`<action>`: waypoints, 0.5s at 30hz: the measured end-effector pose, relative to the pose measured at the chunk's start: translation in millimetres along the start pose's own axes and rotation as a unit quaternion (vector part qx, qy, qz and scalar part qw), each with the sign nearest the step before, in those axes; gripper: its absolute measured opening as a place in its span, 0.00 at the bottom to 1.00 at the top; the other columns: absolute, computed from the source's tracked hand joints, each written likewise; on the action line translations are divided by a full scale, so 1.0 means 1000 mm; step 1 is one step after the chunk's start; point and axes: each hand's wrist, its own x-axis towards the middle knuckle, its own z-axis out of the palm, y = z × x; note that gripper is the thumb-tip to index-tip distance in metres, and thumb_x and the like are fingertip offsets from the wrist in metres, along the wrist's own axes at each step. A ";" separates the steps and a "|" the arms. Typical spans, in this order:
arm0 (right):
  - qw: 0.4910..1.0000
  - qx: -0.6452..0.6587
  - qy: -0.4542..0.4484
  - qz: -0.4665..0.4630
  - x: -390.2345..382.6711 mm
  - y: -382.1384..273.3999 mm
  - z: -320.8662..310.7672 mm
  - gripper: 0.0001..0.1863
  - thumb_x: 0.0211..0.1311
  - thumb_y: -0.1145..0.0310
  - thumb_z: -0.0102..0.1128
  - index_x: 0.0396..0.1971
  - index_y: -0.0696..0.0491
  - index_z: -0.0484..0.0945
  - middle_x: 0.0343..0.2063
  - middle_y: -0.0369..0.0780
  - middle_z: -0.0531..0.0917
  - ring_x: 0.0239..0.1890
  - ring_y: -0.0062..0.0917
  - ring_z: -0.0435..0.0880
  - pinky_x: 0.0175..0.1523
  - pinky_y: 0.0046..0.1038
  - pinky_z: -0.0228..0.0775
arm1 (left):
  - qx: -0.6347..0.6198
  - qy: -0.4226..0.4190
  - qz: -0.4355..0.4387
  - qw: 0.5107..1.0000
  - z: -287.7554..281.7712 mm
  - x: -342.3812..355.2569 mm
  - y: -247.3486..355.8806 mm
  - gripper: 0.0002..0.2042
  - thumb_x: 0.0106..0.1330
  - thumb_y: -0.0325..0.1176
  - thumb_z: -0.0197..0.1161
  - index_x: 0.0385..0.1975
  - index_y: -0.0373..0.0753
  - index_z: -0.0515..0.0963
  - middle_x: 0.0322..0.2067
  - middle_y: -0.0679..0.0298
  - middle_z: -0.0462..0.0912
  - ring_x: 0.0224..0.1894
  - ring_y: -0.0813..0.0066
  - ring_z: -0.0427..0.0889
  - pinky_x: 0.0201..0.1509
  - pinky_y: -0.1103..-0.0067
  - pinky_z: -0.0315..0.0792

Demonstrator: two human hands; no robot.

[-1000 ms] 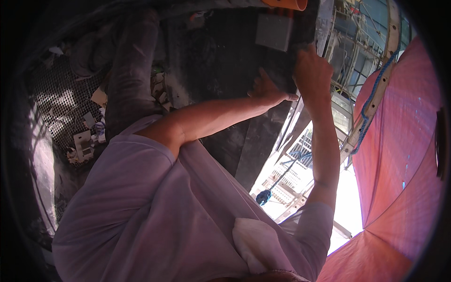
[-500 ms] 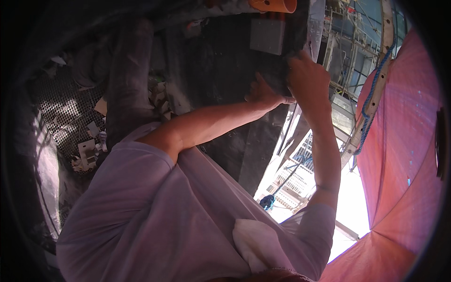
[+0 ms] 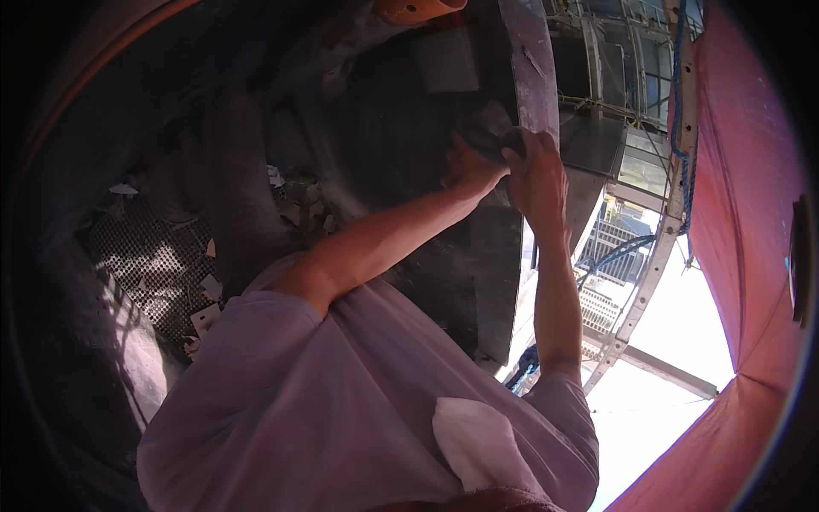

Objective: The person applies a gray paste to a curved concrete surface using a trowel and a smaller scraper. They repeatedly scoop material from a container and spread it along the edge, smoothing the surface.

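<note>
My left hand [image 3: 473, 171] is at a dark panel [image 3: 401, 119] in the upper middle, its fingers apart and partly lost in shadow against the dark surface. Just to its right, my right hand [image 3: 536, 175] is closed, fingers curled on a small dark thing [image 3: 509, 136] that I cannot make out, beside a pale, scuffed vertical edge strip [image 3: 533, 68]. My two hands are close together. A lighter square patch [image 3: 446, 60] shows on the panel above them.
An orange pipe [image 3: 418, 8] is at top. A mesh floor [image 3: 149, 264] with scattered scraps lies left, near a dusty leg [image 3: 243, 162]. At right are a metal frame with holes [image 3: 640, 290], blue rope [image 3: 682, 171], red fabric sheet [image 3: 742, 213] and a bright drop through bars.
The view has shifted, so the pipe and panel sit further left. My right hand has come lower, closer beside my left hand, and more of the pale edge strip shows above it.
</note>
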 end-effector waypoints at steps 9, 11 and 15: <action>0.917 0.242 0.222 0.228 -0.100 0.005 0.020 0.21 0.72 0.66 0.75 0.61 0.56 0.87 0.51 0.46 0.91 0.53 0.38 0.92 0.61 0.38 0.81 | -0.059 0.007 0.013 0.998 0.000 -0.011 0.016 0.63 0.49 0.40 0.93 0.83 0.32 0.56 0.76 0.47 0.73 0.78 0.54 0.74 0.84 0.64 0.69; 0.870 0.317 0.247 0.287 -0.133 0.005 0.027 0.22 0.75 0.64 0.74 0.62 0.59 0.85 0.52 0.45 0.90 0.54 0.34 0.90 0.62 0.35 0.80 | -0.097 0.010 0.029 0.995 0.003 -0.015 0.020 0.65 0.46 0.40 0.96 0.82 0.28 0.56 0.76 0.47 0.73 0.79 0.54 0.72 0.85 0.64 0.66; 0.767 0.426 0.293 0.380 -0.180 -0.004 0.057 0.22 0.78 0.64 0.73 0.64 0.60 0.83 0.53 0.41 0.89 0.54 0.25 0.86 0.62 0.30 0.77 | -0.124 -0.037 -0.028 0.991 -0.005 -0.008 0.021 0.71 0.43 0.48 0.99 0.83 0.28 0.54 0.80 0.47 0.68 0.82 0.53 0.67 0.87 0.61 0.60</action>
